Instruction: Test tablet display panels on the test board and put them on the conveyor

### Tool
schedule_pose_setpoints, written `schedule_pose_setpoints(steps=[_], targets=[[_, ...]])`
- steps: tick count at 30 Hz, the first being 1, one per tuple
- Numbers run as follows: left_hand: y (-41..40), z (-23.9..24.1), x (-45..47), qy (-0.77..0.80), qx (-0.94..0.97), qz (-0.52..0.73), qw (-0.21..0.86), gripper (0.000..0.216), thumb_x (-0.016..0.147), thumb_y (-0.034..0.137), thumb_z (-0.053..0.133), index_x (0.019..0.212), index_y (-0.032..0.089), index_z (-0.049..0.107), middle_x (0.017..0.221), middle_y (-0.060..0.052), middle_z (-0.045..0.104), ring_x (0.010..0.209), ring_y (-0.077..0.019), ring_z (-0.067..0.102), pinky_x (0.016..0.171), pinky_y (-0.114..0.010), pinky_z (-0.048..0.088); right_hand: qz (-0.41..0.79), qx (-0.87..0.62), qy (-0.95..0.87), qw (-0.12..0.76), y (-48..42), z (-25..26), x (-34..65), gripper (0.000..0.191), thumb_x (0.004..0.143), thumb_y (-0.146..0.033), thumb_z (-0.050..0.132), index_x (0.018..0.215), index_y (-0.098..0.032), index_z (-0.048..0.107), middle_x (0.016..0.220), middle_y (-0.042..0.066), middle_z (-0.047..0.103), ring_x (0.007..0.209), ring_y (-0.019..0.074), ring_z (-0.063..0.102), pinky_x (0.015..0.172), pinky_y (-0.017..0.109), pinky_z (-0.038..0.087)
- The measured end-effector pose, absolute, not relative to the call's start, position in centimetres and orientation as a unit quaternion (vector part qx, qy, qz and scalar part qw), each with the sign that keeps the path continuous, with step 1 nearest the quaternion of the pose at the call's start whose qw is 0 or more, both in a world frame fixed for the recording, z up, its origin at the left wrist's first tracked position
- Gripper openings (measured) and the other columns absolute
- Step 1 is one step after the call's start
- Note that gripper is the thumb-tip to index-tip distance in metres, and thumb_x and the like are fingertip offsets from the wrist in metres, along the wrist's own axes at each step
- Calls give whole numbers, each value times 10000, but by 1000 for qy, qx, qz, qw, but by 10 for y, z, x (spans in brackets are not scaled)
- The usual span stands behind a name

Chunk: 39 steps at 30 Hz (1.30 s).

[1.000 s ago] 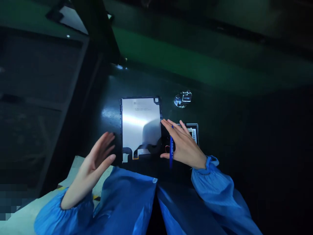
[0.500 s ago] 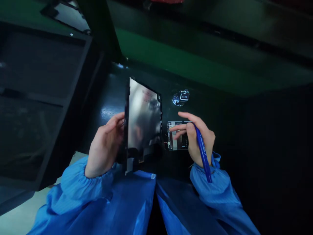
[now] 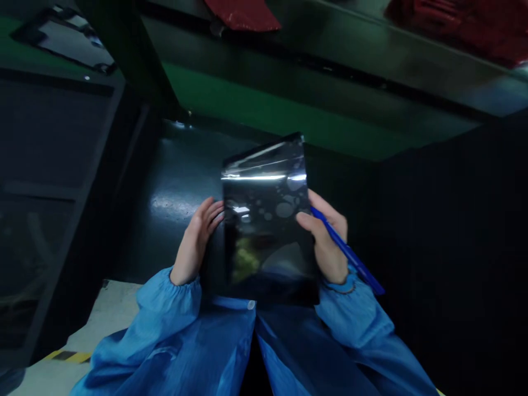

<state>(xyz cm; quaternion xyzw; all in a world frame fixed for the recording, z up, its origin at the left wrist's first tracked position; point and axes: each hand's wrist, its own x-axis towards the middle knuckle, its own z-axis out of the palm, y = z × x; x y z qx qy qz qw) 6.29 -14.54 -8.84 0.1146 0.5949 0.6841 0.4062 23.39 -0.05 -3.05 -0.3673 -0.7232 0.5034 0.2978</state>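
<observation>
A dark, glossy display panel [image 3: 264, 231] stands tilted in front of me, with bubbles under the film on its face and bright light streaks across the upper part. My right hand [image 3: 330, 236] is closed on its right edge, thumb on the front and fingers behind. The same hand also keeps a blue pen [image 3: 350, 253], which slants down over the wrist. At the panel's left edge is my left hand [image 3: 198, 234], its fingers stretched out and fingertips at the edge; whether they touch it I cannot tell.
The dark bench top [image 3: 173, 203] extends behind the panel. A black-framed box [image 3: 53, 165] rises on the left, with a silvery-backed panel [image 3: 74, 44] above it. Red items [image 3: 243, 14] lie on the shelf overhead. A dark wall [image 3: 445, 220] stands at the right.
The panel has turned from its silvery back to its glossy face. My right hand has taken its right edge; my left fingers have loosened. The tally counter and circuit board are now hidden.
</observation>
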Motion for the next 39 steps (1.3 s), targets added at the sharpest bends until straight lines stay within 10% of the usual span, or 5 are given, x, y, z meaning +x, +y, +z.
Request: schedule_pose_setpoints(steps=[4,10,17,25,39], targets=[[-153,-89,58,640,-44,661,390,452,846,630,622,1046,244,744,1039,-10,758,1325,-305,518,1087,-417,493,518,-343,-741,255,-19,-49,215,431,977,-424,473,1359,-254,575,1224,19,701,1191,242,640,1012,414,554],[-169,-108,42,645,-115,674,341,405,847,544,639,1109,246,718,950,18,772,1332,-289,514,1065,-443,513,467,-356,-742,324,3,-76,248,293,954,-390,573,1207,-243,600,1085,45,744,626,134,641,578,291,558],[-164,-95,46,626,-108,705,316,394,836,532,585,1107,280,722,1071,71,759,1304,-269,543,1087,-394,489,190,-329,-869,318,27,-105,282,125,911,-139,583,928,-236,660,971,39,755,721,170,606,630,337,540],[-156,-78,55,587,-153,717,343,405,876,474,551,1237,328,662,1066,70,761,1197,-272,627,1066,-412,499,171,-289,-903,269,29,-112,281,193,943,-150,526,815,-243,635,891,43,736,893,214,684,712,379,585],[-154,-88,52,568,-143,757,290,219,823,407,650,818,208,742,778,22,763,1162,-256,638,1047,-345,502,169,-295,-901,271,29,-119,280,208,950,-156,522,789,-237,628,883,40,723,816,188,656,746,371,587]])
